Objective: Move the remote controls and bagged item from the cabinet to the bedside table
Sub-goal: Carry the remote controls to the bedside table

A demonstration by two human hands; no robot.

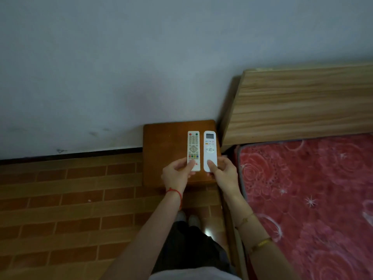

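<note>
Two white remote controls lie side by side over the brown bedside table (161, 150). The left one is a TV remote (193, 147) with many coloured buttons, and my left hand (177, 172) grips its near end with the thumb on top. The right one is an air-conditioner remote (210, 147) with a small screen; my right hand (224, 171) holds its near end. I cannot tell whether the remotes rest on the tabletop or hover just above it. No bagged item or cabinet is in view.
The table stands against a pale wall (141, 57). A wooden headboard (302, 106) and a bed with a red flowered cover (312, 199) lie close on the right. Brick-patterned floor (70, 199) spreads to the left and toward me.
</note>
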